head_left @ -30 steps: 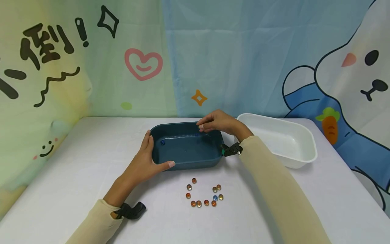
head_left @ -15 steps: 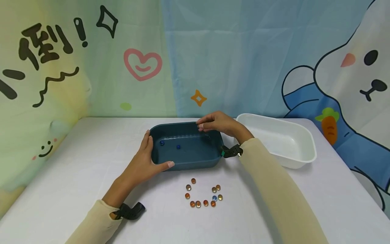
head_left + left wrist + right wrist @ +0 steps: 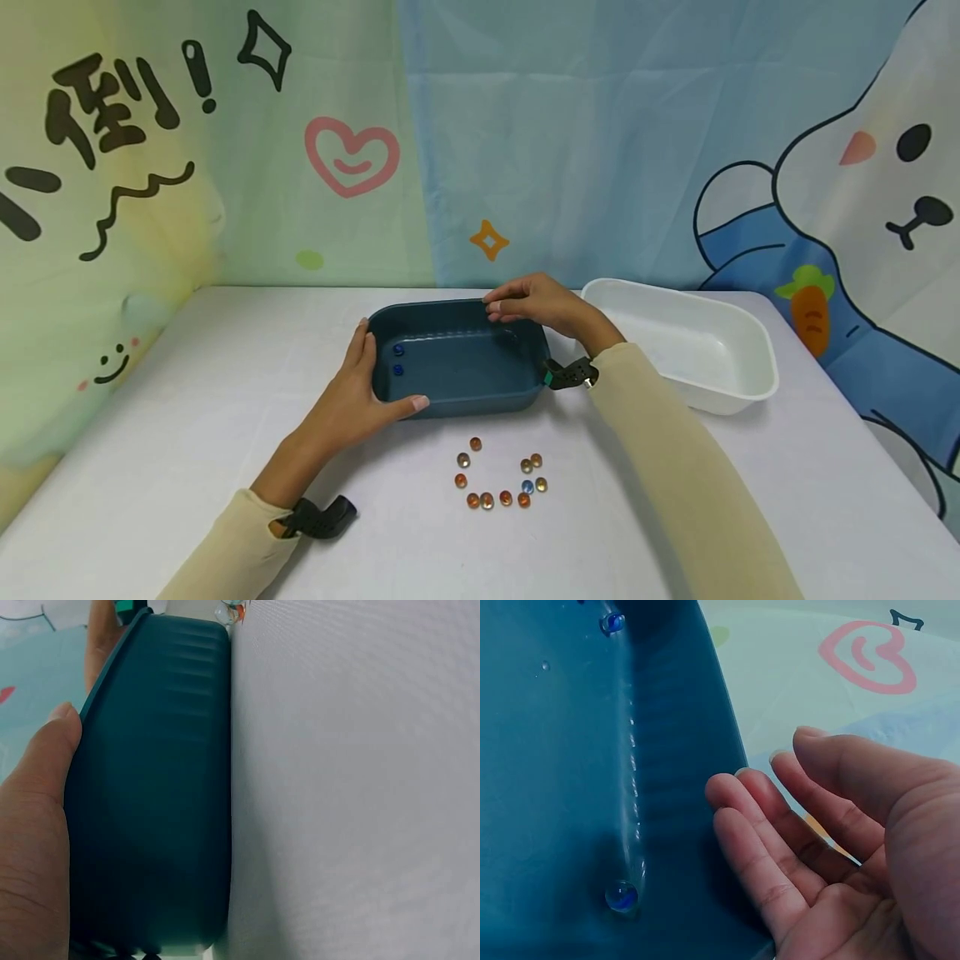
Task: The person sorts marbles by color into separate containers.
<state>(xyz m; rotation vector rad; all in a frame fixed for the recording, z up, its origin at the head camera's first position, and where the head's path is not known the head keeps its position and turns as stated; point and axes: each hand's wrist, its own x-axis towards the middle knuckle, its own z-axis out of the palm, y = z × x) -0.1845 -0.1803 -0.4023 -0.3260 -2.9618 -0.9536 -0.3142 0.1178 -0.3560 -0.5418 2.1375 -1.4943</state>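
Observation:
A dark teal tub [image 3: 465, 408] stands on the white table. Two blue glass marbles [image 3: 398, 370] lie near its left end in the head view. In the right wrist view, blue marbles [image 3: 622, 897] lie along the foot of the wall. My left hand [image 3: 352, 396] spreads around the tub's left end, its thumb along the front rim and its fingers against the outer side. My right hand [image 3: 543, 306] hangs over the back right rim, fingers loosely bent, holding nothing that I can see. In the left wrist view, the tub's outer wall [image 3: 150, 787] hides my left fingers.
Several orange, clear and blue marbles [image 3: 506, 498] lie in a loose U in front of the tub. A white tub [image 3: 738, 392] stands at the right behind my right forearm. A printed cloth backdrop [image 3: 570, 150] rises at the table's back edge.
One blue marble has rolled leftward along the tub floor, from near the right hand to beside the other marble. Both hands have stayed almost in place.

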